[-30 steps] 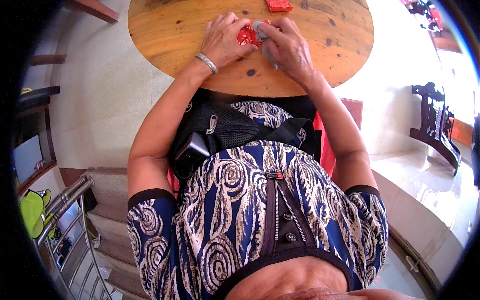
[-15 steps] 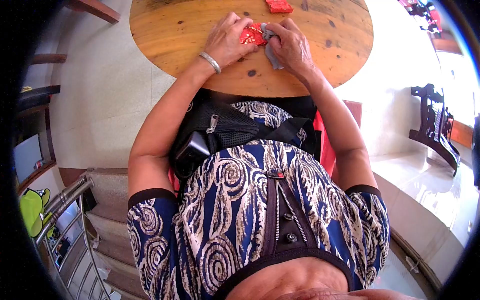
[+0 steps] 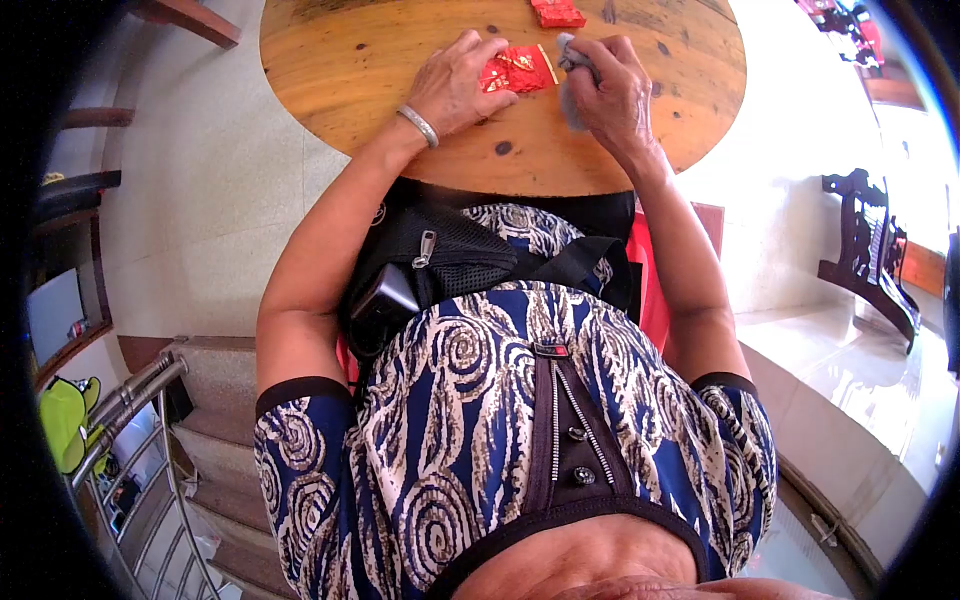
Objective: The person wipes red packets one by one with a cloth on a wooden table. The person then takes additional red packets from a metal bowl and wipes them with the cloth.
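Note:
A red packet with gold markings (image 3: 518, 70) lies flat on the wooden table (image 3: 400, 30). My left hand (image 3: 458, 85), with a bangle at the wrist, grips the packet's left edge between thumb and fingers. To the right, my right hand (image 3: 615, 90) is closed on a grey cloth (image 3: 578, 58), part of which hangs below the fingers. A small gap separates the cloth from the packet's right end. Another red packet (image 3: 558, 12) rests farther back on the table.
A black bag (image 3: 450, 255) with a dark, shiny device (image 3: 388, 303) lies on my lap. Metal railing (image 3: 130, 400) and steps (image 3: 215, 420) are at lower left. A dark carved wooden piece of furniture (image 3: 865, 250) stands at right.
My right hand has moved right with the grey cloth, off the red packet, whose right end now shows. My left hand stays nearly in place on the packet.

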Demonstrator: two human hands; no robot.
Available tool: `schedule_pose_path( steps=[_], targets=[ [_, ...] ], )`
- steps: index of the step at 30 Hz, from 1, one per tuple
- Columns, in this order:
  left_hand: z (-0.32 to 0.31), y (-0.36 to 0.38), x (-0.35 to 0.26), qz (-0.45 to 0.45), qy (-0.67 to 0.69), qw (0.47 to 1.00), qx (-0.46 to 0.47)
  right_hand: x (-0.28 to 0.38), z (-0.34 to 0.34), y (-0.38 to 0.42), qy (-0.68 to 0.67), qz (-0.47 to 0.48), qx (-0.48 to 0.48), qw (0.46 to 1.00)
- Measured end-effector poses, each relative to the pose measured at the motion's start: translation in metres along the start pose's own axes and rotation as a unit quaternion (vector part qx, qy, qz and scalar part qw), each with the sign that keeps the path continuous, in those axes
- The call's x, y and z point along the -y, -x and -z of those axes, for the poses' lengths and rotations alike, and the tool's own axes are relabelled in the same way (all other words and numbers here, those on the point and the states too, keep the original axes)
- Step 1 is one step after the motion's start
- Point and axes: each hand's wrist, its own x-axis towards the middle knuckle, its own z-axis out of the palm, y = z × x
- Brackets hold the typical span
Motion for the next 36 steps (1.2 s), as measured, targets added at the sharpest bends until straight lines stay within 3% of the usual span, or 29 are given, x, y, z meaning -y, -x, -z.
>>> schedule_pose_path(
  steps=[3, 5, 8, 13, 21, 28, 36],
  targets=[
    [0.001, 0.000, -0.001, 0.005, 0.004, 1.000, -0.001, 0.015, -0.001, -0.002, -0.040, 0.025, -0.041, 0.998],
    [0.002, 0.000, -0.003, 0.009, 0.005, 1.000, -0.001, 0.025, -0.008, -0.002, -0.054, 0.116, -0.027, 0.991],
    [0.004, -0.001, -0.003, 0.013, 0.013, 1.000, 0.014, 0.027, -0.023, 0.002, -0.001, 0.134, 0.028, 0.991],
    [-0.001, -0.003, 0.003, 0.002, 0.010, 1.000, 0.005, 0.019, -0.033, -0.001, -0.008, 0.118, 0.024, 0.993],
    [0.001, -0.002, 0.000, 0.018, 0.017, 1.000, 0.011, 0.004, -0.035, -0.006, -0.043, 0.018, 0.043, 0.998],
    [0.001, -0.003, -0.001, 0.034, 0.014, 0.999, 0.026, -0.001, -0.031, -0.007, -0.033, 0.007, 0.049, 0.998],
    [0.003, -0.003, -0.005, 0.016, 0.012, 1.000, 0.012, 0.000, -0.011, -0.002, 0.025, -0.002, 0.129, 0.991]
  ],
)
